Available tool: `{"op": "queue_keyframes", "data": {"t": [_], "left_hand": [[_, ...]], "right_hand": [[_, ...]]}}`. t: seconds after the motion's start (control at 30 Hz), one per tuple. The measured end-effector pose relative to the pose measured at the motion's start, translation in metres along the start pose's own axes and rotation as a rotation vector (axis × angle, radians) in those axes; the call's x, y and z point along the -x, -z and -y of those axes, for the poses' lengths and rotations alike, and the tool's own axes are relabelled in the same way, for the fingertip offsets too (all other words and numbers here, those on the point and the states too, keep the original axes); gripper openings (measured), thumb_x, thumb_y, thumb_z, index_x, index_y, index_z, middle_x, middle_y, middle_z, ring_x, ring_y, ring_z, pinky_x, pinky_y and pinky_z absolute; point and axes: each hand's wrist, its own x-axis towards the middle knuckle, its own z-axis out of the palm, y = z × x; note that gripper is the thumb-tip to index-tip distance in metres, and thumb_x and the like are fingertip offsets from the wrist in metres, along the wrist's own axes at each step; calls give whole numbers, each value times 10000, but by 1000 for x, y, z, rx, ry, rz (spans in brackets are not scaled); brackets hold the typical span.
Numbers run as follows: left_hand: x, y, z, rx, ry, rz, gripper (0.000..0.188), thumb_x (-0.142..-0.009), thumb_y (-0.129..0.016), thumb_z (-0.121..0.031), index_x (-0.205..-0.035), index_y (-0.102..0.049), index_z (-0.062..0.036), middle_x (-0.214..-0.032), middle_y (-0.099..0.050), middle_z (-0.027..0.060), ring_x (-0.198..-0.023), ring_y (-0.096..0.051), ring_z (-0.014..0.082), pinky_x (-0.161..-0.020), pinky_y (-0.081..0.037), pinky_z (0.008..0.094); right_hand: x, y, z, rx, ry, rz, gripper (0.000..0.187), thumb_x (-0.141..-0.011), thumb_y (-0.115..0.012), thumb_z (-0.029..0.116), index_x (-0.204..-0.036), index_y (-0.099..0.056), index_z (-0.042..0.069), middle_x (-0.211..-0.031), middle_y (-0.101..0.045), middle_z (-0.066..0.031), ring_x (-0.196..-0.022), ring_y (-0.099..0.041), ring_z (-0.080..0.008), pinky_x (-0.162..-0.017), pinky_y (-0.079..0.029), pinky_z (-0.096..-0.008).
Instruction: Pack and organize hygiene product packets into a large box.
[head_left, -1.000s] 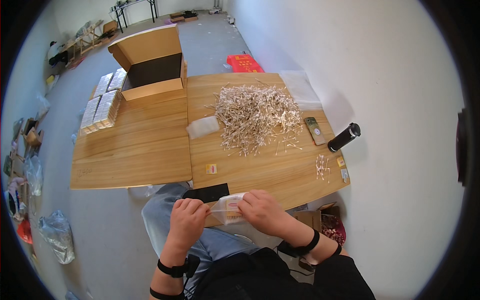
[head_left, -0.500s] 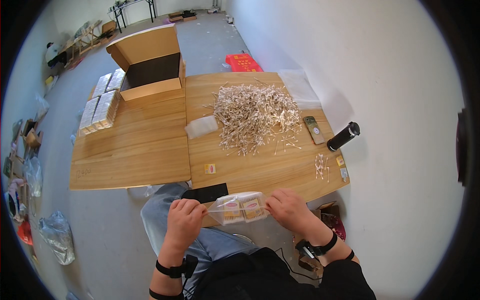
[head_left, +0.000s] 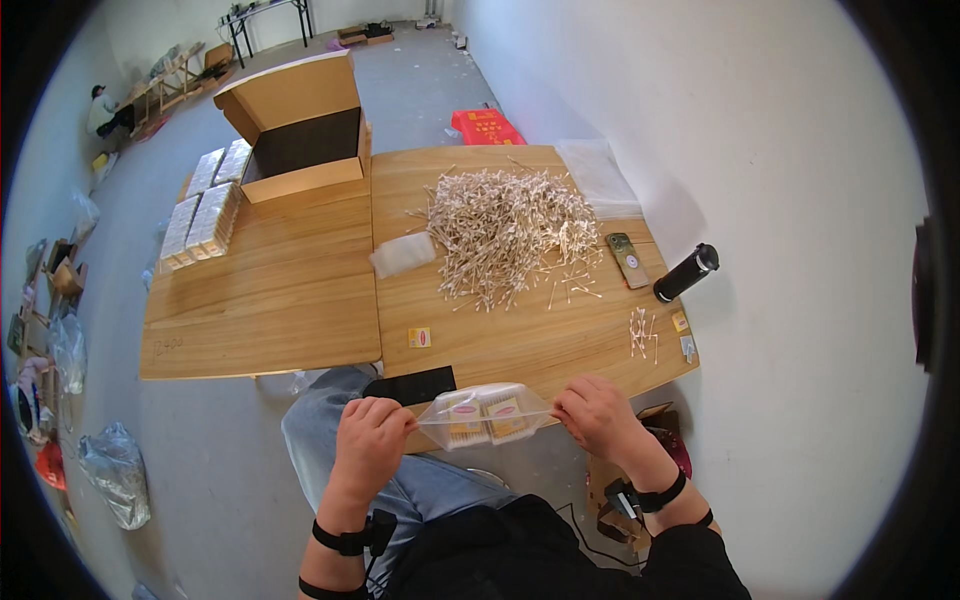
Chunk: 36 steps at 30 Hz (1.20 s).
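Note:
A clear plastic bag (head_left: 478, 440) is stretched sideways just off the table's near edge. Inside it lie two packs of cotton swabs (head_left: 506, 413) side by side, each with a yellow label. My left hand (head_left: 368, 442) pinches the bag's left end, fingers closed. At the other end, my right hand (head_left: 600, 415) is closed on the bag's right corner, which is pulled out to a point. Behind the bag, a dark flat panel (head_left: 415, 386) lies at the table's edge. A small yellow-and-white card (head_left: 419, 338) rests farther in on the wood.
Loose cotton swabs (head_left: 510, 235) form a big heap on the wooden table (head_left: 290, 290). Along the right side are a phone (head_left: 627, 262), a black bottle (head_left: 687, 272) and a few stray swabs (head_left: 643, 334). At the left stand wrapped packs (head_left: 210, 215) beside an open cardboard box (head_left: 305, 150).
My right hand has moved right and slightly outward along the bag, drawing its right corner out longer. My left hand stays nearly in place, still pinching the other end.

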Motion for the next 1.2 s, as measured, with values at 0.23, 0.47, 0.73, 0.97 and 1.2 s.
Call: {"op": "queue_keyframes", "data": {"t": [0.23, 0.47, 0.73, 0.97, 1.2], "left_hand": [[-3, 3, -2, 33, 38, 53, 133, -714, -707, -85, -816, -622, -81, -848, -595, 39, -843, -575, 240, -784, -427, 365], [-31, -29, -40, 32, -171, 143, 148, -771, -648, -135, -904, -613, -81, -896, -580, 42, -886, -571, 211, -789, -427, 355], [-23, -37, -25, 17, -179, 113, 105, -761, -679, -176, -821, -630, -105, -865, -599, 25, -843, -578, 216, -796, -431, 354], [-9, -24, -9, 12, -54, 86, 132, -733, -716, -147, -804, -617, -95, -833, -600, 28, -811, -579, 231, -772, -438, 356], [-15, -25, -11, 142, 104, -45, 264, -732, -746, -130, -942, -604, -56, -977, -617, 87, -961, -576, 287, -870, -444, 391]], "right_hand": [[-1, -3, 0, 10, 10, 9, 133, -783, -668, 129, -834, -565, 63, -786, -548, -89, -760, -556, -284, -671, -459, -371], [-32, -25, 30, -19, 102, -67, 143, -767, -693, 159, -842, -586, 101, -828, -570, -58, -761, -565, -263, -685, -458, -368], [-31, -34, 22, -41, 150, -22, 120, -787, -664, 130, -855, -580, 78, -833, -569, -75, -768, -569, -264, -691, -462, -369], [-31, -36, 25, -70, 123, -48, 131, -794, -675, 133, -859, -575, 78, -821, -562, -80, -755, -566, -272, -672, -458, -375], [-43, -38, 15, -82, 65, -79, 127, -809, -639, 121, -811, -527, 62, -784, -539, -89, -742, -555, -274, -662, -458, -388]]}}
